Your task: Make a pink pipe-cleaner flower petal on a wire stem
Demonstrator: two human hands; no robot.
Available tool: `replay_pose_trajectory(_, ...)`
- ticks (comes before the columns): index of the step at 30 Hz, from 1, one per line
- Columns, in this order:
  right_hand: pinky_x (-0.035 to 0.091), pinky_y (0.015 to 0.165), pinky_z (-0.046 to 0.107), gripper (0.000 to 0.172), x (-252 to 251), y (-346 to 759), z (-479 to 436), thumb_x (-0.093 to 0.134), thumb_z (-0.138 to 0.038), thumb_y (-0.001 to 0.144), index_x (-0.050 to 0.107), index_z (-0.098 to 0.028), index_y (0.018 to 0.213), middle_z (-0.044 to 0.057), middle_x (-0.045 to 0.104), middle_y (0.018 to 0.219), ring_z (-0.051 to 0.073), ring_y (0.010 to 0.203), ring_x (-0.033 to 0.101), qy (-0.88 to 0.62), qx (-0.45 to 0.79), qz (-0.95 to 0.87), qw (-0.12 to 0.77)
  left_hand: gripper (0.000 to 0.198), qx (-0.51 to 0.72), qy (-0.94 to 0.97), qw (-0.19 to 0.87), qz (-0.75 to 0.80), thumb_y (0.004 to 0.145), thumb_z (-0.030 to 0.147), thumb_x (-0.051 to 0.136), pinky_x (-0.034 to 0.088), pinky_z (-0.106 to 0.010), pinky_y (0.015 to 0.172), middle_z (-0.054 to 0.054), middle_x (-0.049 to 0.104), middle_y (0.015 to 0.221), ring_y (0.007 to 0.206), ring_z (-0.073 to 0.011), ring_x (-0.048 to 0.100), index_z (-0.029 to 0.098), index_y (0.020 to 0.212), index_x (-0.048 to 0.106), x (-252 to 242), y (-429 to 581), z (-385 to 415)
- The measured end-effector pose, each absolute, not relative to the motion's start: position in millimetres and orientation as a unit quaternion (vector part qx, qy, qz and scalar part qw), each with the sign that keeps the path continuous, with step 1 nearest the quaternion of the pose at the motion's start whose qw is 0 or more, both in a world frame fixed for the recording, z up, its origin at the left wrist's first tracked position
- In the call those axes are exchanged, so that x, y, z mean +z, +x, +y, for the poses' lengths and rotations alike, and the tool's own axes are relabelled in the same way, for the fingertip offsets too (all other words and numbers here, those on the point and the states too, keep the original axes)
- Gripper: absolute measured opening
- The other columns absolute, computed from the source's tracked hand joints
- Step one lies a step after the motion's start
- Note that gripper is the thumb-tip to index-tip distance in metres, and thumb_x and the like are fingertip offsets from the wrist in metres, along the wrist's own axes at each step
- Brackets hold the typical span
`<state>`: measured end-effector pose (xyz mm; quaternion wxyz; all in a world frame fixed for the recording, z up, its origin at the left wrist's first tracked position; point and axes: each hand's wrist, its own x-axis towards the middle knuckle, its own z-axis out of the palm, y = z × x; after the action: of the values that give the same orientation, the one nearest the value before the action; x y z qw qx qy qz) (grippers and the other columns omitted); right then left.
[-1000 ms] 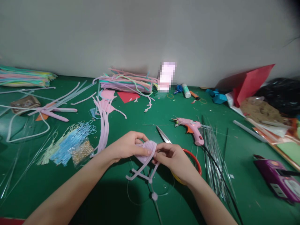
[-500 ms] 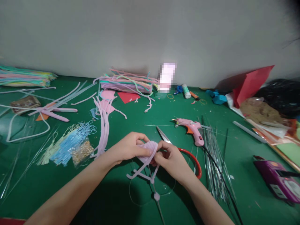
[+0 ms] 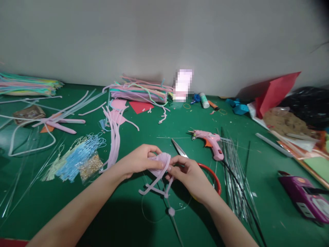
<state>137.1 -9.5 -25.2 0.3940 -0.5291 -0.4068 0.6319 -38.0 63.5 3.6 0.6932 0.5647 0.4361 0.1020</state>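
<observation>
Between my two hands is a lilac pipe cleaner piece (image 3: 164,158), its fuzzy strands laid side by side, with loose ends hanging below. My left hand (image 3: 145,159) is closed on its left side, thumb on top. At its right edge, my right hand (image 3: 183,171) pinches a strand with thumb and forefinger; the exact grip is partly hidden. Under the piece a thin stem carries a small lilac ball (image 3: 171,211), and a clear thin loop lies around it. Scissors (image 3: 209,170) with red handles lie partly behind my right hand.
A pink glue gun (image 3: 209,139) lies at right, its black cord running toward the front past silvery wires (image 3: 235,178). Lilac pipe cleaners (image 3: 114,147), blue tassels (image 3: 78,156) and a bag of gold beads (image 3: 89,167) lie left. A purple device (image 3: 303,195) sits far right.
Both hands and the lilac piece have shifted slightly left. My right thumb and forefinger have moved lower along the piece's right edge. The tools on the table have stayed put.
</observation>
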Motion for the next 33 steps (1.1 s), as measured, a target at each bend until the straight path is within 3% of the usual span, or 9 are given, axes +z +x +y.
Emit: replay_pose_trajectory(33, 0.053, 0.063, 0.027, 0.031, -27.5, 137.4, -9.5, 0.072, -0.042, 0.074, 0.063, -0.017, 0.089, 0.001, 0.069, 0.065, 0.016, 0.064, 0.068, -0.525, 0.631, -0.406, 0.401, 0.035, 0.113, 0.561, 0.704, 0.422, 0.063, 0.026, 0.075, 0.044, -0.024, 0.065, -0.001, 0.064, 0.079, 0.07, -0.0147, 0.06, 0.012, 0.092, 0.06, 1.1, -37.1, 64.8)
